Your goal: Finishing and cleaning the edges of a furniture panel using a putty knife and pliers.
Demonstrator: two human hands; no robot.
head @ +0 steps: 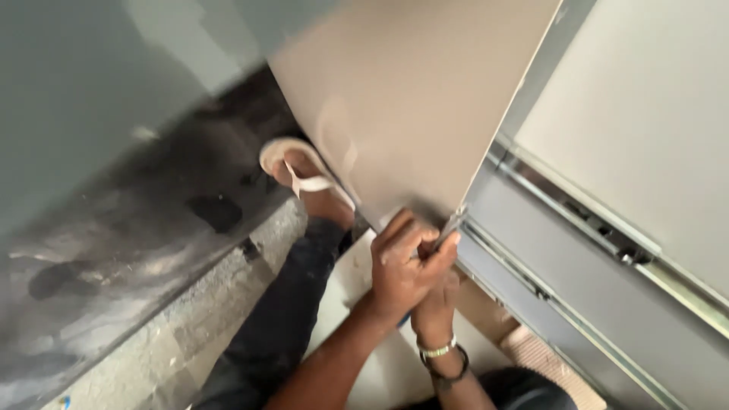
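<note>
Tool: a slim metal tool (449,226), only its grey shaft showing above the fingers; its tip meets the lower corner of the beige panel, and a blue bit, perhaps its handle, peeps out under the palm. What kind of tool it is cannot be made out.
Left hand: the left hand (402,266) is curled closed around the tool, thumb and fingers wrapped over it, just below the panel's corner.
Right hand: the right hand (439,304) sits under and behind the left, mostly hidden by it; whether it grips anything cannot be told. Its wrist carries a pale bangle (437,350) and a dark band (448,372).
Beige panel: a large flat beige panel (410,99), tilted, cut off at the top edge.
Metal rails: grey metal rails (577,228) run slantwise at the right, beside a pale panel (653,121).
Foot: a foot in a pale sandal (304,175) rests on the dark floor (152,220), partly hidden behind the beige panel; a dark trouser leg (288,311) leads down from it.
Left side: a blurred grey surface (76,91), unclear.
</note>
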